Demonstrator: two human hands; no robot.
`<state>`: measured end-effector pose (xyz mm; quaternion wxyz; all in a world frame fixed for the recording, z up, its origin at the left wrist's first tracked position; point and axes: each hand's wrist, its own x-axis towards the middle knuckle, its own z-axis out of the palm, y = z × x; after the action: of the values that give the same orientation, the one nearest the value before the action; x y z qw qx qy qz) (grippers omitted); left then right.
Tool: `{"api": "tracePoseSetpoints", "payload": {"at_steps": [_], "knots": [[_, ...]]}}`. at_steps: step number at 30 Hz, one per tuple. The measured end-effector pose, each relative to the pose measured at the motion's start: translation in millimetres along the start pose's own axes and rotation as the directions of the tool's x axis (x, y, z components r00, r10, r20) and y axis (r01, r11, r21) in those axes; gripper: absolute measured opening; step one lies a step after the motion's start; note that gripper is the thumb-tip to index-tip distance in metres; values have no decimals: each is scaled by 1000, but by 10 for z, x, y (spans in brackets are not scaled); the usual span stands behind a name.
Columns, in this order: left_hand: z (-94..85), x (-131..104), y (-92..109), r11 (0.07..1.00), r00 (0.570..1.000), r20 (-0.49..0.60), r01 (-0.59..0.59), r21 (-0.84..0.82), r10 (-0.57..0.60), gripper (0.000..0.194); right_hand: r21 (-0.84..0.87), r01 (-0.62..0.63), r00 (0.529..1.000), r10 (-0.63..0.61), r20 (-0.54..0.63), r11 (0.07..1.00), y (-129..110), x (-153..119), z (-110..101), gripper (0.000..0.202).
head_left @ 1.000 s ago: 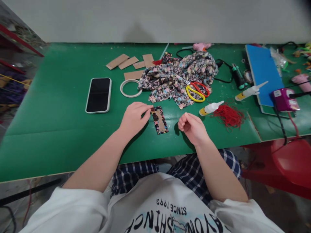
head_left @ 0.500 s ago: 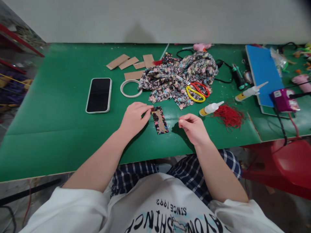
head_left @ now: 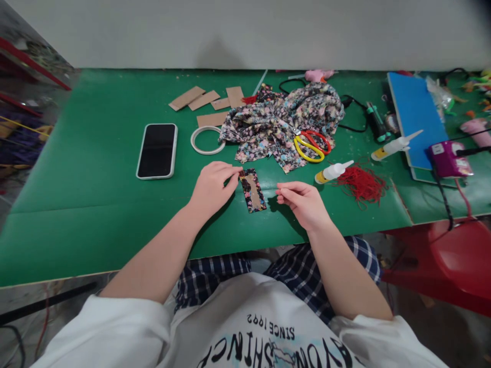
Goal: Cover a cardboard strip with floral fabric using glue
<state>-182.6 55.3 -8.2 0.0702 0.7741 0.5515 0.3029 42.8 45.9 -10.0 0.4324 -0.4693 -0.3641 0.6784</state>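
A small cardboard rectangle with floral fabric folded over its edges [head_left: 253, 191] lies on the green table, bare brown card showing along its middle. My left hand [head_left: 215, 186] pinches its upper left corner between thumb and forefinger. To the right of the piece, my right hand [head_left: 301, 202] is just above the table, thumb and fingertips pressed together; whether they hold anything is too small to make out. Beyond both hands spreads a crumpled floral cloth [head_left: 284, 115], with red and yellow scissors [head_left: 312, 146] on it.
Left of the cloth are a roll of white tape [head_left: 195, 140], cardboard strips [head_left: 213, 119] and a phone [head_left: 157, 152]. On the right are a glue bottle [head_left: 330, 173], red cord [head_left: 362, 184], a second glue bottle [head_left: 389, 148], a utility knife [head_left: 378, 122] and a blue board [head_left: 414, 112].
My right hand has shifted slightly left, closer to the fabric-edged piece, its fingers reaching out a little more. My left hand stays at the piece's corner.
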Motion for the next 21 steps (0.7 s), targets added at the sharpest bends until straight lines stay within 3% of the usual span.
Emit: {"api": "tracePoseSetpoints", "payload": {"at_steps": [5, 9, 14, 21], "knots": [[3, 1, -2, 1000, 1000, -9, 3, -5, -3, 26, -23, 59, 998, -59, -30, 998, 11, -8, -3, 14], [1, 0, -4, 1000, 1000, -22, -5, -3, 5, 26, -11, 32, 995, -31, 94, 999, 0, -31, -5, 17], [-8, -3, 0, 1000, 999, -35, 9, 4, -9, 26, 137, -85, 978, 56, 201, 987, -19, -88, -12, 24], [-3, -5, 0, 1000, 999, -33, 20, 2, -20, 26, 5, -17, 984, 16, 178, 1000, 41, -153, -55, 32]]}}
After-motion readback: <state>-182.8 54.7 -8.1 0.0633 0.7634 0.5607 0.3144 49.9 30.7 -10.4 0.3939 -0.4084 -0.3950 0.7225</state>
